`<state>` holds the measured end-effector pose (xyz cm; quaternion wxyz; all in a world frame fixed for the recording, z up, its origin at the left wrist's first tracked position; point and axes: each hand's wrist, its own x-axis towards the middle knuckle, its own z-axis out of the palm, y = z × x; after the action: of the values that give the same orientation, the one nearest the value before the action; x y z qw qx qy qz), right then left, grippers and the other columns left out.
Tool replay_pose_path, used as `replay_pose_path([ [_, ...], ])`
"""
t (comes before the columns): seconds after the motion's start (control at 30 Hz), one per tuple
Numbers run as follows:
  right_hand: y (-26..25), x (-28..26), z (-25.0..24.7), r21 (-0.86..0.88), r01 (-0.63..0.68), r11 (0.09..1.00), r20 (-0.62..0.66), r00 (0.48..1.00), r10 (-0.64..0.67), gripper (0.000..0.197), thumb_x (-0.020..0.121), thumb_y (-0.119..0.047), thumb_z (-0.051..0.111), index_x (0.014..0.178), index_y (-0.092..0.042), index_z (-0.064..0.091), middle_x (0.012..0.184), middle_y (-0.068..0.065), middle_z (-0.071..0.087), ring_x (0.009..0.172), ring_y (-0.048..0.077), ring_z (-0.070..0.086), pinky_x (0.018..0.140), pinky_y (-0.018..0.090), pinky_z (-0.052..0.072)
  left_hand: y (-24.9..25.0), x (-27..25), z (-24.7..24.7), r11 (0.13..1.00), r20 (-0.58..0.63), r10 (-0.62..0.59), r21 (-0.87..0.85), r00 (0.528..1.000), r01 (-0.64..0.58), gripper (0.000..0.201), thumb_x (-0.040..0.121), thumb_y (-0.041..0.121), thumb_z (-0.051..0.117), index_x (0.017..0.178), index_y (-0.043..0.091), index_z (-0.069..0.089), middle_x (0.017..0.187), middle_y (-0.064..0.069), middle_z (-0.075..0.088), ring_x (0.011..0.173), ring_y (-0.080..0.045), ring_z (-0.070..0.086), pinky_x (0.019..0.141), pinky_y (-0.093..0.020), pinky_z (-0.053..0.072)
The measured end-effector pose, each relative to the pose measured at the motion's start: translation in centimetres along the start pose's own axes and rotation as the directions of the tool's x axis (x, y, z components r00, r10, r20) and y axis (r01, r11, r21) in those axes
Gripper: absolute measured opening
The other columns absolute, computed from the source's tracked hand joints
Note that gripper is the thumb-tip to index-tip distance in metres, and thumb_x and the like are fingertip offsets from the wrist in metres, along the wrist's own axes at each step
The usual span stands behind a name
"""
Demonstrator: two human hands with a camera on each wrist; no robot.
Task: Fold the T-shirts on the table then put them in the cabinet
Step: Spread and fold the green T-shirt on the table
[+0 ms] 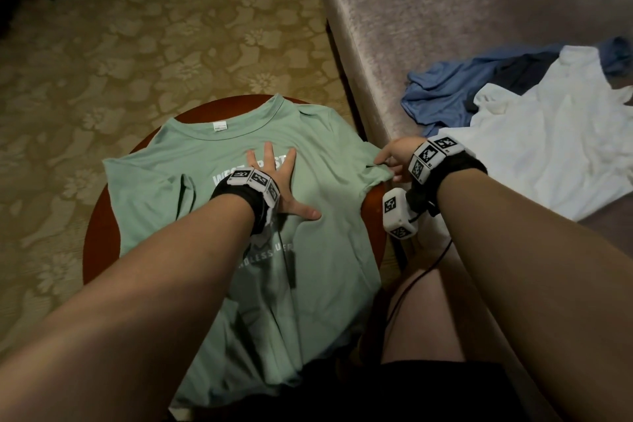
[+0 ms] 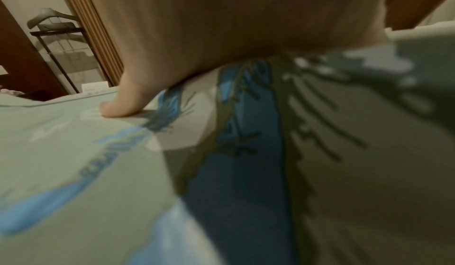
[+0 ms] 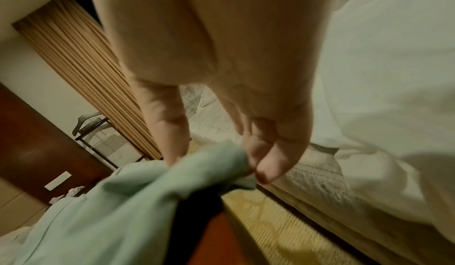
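A mint green T-shirt [image 1: 318, 161] with white lettering lies face up over a round red-brown table [image 1: 99, 233], collar away from me, hem hanging off the near edge. My left hand [image 1: 277, 178] lies flat on the chest print with fingers spread, pressing the cloth down; the left wrist view shows the palm [image 2: 221, 26] on the blue and grey print. My right hand [image 1: 390, 159] pinches the end of the shirt's right sleeve [image 3: 197, 164] at the table's right edge, thumb and fingers [image 3: 268, 164] closed on the fabric.
A grey velvet sofa [image 1: 428, 27] stands right of the table, with a white T-shirt [image 1: 548, 144] and blue garments [image 1: 445, 89] heaped on its seat. Patterned carpet [image 1: 137, 44] surrounds the table. A clothes stand [image 3: 98, 131] and curtain stand at the far wall.
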<state>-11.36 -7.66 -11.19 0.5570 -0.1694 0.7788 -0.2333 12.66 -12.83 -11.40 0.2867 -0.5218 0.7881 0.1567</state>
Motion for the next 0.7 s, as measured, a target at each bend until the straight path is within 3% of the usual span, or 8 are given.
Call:
replay_pose_path([
  [0.03, 0.0, -0.2, 0.0, -0.012, 0.006, 1.0, 0.004, 1.0, -0.006, 0.008, 0.083, -0.003, 0.062, 0.087, -0.004, 0.056, 0.068, 0.005, 0.051, 0.053, 0.016, 0.047, 0.051, 0.028, 0.041, 0.0, 0.0, 0.0, 1.0, 0.001, 0.0, 0.003, 1.0, 0.0, 0.148, 0.035, 0.094, 0.057, 0.144, 0.038, -0.026, 0.155, -0.01, -0.029, 0.14, -0.048, -0.019, 0.112, -0.066, 0.009],
  [0.1, 0.2, -0.1, -0.3, -0.03, -0.008, 1.0, 0.019, 1.0, 0.009, 0.02, 0.087, -0.006, 0.061, 0.071, -0.008, 0.049, 0.049, 0.003, 0.043, 0.04, 0.013, 0.039, 0.047, 0.026, 0.037, 0.1, -0.1, -0.1, 1.0, 0.002, -0.001, 0.006, 1.0, 0.001, 0.147, 0.037, 0.093, 0.058, 0.145, 0.038, -0.025, 0.155, -0.01, -0.029, 0.14, -0.048, -0.019, 0.112, -0.066, 0.009],
  [0.2, 0.3, -0.4, -0.5, 0.009, 0.052, 0.999, -0.029, 0.998, -0.052, 0.026, 0.091, -0.009, 0.058, 0.068, -0.011, 0.046, 0.043, 0.001, 0.048, 0.043, 0.012, 0.044, 0.05, 0.024, 0.038, 0.2, -0.2, -0.2, 1.0, 0.003, -0.001, 0.006, 1.0, 0.001, 0.146, 0.039, 0.092, 0.059, 0.145, 0.037, -0.025, 0.155, -0.01, -0.028, 0.14, -0.048, -0.019, 0.111, -0.065, 0.008],
  [0.4, 0.4, 0.8, -1.5, 0.085, 0.33, 0.94, -0.169, 0.934, -0.313, 0.019, 0.091, -0.007, 0.055, 0.08, -0.022, 0.058, 0.075, -0.004, 0.054, 0.063, 0.008, 0.052, 0.059, 0.02, 0.046, 0.2, -0.2, -0.2, 1.0, 0.011, -0.004, 0.005, 1.0, 0.004, 0.146, 0.039, 0.092, 0.059, 0.145, 0.037, -0.026, 0.155, -0.011, -0.029, 0.14, -0.049, -0.019, 0.111, -0.066, 0.008],
  [0.47, 0.2, 0.9, -1.5, 0.087, 0.362, 0.928, -0.21, 0.917, -0.339, 0.018, 0.091, -0.007, 0.056, 0.103, -0.013, 0.067, 0.083, -0.003, 0.058, 0.066, 0.007, 0.053, 0.061, 0.017, 0.047, 0.3, -0.2, -0.3, 1.0, 0.015, -0.005, 0.007, 1.0, 0.005, 0.146, 0.039, 0.092, 0.059, 0.144, 0.037, -0.026, 0.155, -0.011, -0.029, 0.14, -0.048, -0.019, 0.111, -0.066, 0.008],
  [0.53, -0.3, 1.1, -1.3, 0.117, 0.401, 0.909, -0.249, 0.897, -0.364, 0.036, 0.09, -0.003, 0.053, 0.126, -0.007, 0.059, 0.106, 0.002, 0.063, 0.08, 0.012, 0.06, 0.071, 0.016, 0.051, 0.3, -0.2, -0.3, 1.0, 0.014, -0.006, 0.007, 1.0, 0.005, 0.146, 0.04, 0.092, 0.059, 0.144, 0.037, -0.026, 0.155, -0.01, -0.029, 0.14, -0.048, -0.019, 0.111, -0.066, 0.008],
  [0.63, -1.0, 2.1, -1.0, 0.061, 0.38, 0.923, -0.207, 0.909, -0.361, 0.068, 0.082, -0.007, 0.055, 0.146, -0.015, 0.035, 0.148, 0.003, 0.041, 0.129, 0.024, 0.045, 0.104, 0.037, 0.043, 0.2, -0.2, -0.2, 1.0, 0.009, -0.005, 0.004, 1.0, 0.005, 0.146, 0.04, 0.092, 0.06, 0.144, 0.037, -0.026, 0.154, -0.011, -0.029, 0.14, -0.048, -0.02, 0.112, -0.065, 0.008],
  [0.7, -1.0, 2.6, -0.7, -0.098, 0.321, 0.942, -0.212, 0.918, -0.335, 0.069, 0.08, -0.015, 0.053, 0.146, -0.018, 0.034, 0.152, 0.005, 0.035, 0.134, 0.03, 0.039, 0.105, 0.044, 0.042, 0.1, -0.1, -0.1, 1.0, 0.007, -0.003, -0.002, 1.0, 0.003, 0.146, 0.039, 0.092, 0.06, 0.144, 0.037, -0.026, 0.155, -0.011, -0.029, 0.14, -0.048, -0.019, 0.112, -0.065, 0.008],
])
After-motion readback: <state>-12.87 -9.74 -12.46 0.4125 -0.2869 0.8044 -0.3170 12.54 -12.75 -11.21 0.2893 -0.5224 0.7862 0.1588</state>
